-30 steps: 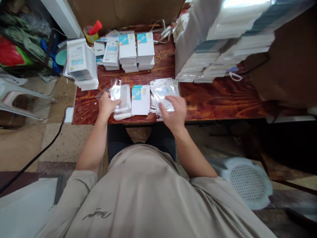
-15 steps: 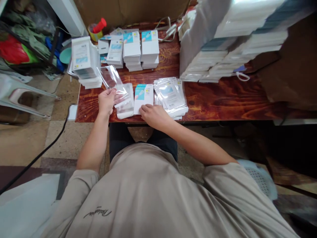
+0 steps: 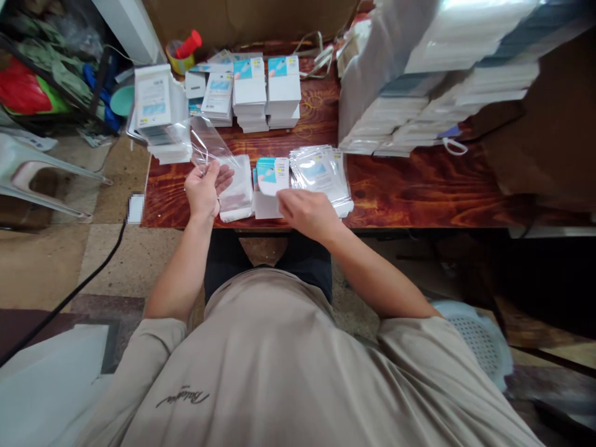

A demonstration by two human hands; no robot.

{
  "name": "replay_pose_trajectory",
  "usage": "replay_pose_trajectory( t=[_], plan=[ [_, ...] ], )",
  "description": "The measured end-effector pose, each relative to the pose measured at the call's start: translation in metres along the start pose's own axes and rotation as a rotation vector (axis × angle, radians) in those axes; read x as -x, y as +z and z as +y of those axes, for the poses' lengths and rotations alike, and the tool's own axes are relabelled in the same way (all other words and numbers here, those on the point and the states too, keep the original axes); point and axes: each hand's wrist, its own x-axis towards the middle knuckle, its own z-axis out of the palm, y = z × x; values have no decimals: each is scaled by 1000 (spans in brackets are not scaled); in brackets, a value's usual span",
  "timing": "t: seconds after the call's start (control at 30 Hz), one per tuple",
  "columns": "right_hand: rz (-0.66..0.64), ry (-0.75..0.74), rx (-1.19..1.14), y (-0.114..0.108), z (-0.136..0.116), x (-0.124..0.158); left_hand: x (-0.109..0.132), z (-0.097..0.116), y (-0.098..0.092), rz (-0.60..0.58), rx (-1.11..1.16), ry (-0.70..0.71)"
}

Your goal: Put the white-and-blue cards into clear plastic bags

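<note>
My left hand pinches a clear plastic bag, which stands up from the fingers toward the back of the table. Under and beside that hand lies a pile of clear plastic bags. Between my hands is a stack of printed cards. My right hand is closed on the near edge of the top printed card, white and blue with a yellow mark, and bends it up off the stack. Just right of it sits a pile of bagged cards in shiny clear wrapping.
Stacks of cards line the back, with a taller card stack at the left. Large bundles of packed goods fill the right rear. A yellow tape roll stands behind. A white stool is on the floor at left.
My right hand has lifted the near edge of the top card and shifted slightly right. The bag in my left hand has tilted a little, and that hand's fingers have turned.
</note>
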Motion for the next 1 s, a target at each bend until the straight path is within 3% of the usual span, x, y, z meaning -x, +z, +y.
replay_pose_trajectory(
  t=[0.1, 0.17, 0.27, 0.33, 0.5, 0.67, 0.83, 1.0],
  plan=[
    [545, 353, -328, -6, 3, 9, 5, 0, 4, 16, -10, 19],
    [685, 534, -655, -6, -1, 13, 10, 0, 9, 21, -31, 33],
    [595, 678, -995, 2, -11, 15, 21, -2, 19, 8, -44, 53],
    [598, 740, -1013, 12, -16, 13, 30, -5, 26, -11, -38, 62],
    [794, 785, -997, 32, -22, 7, 45, -18, 32, -29, -35, 99],
    [705, 771, -1291, 43, -31, 6, 47, -15, 25, -24, 8, 138],
    [808, 788, -1220, 42, -42, 9, 56, -4, 18, -65, -1, 99],
    [809, 756, -1243, 40, -48, 9, 64, -4, 16, -89, 29, 116]
  ],
)
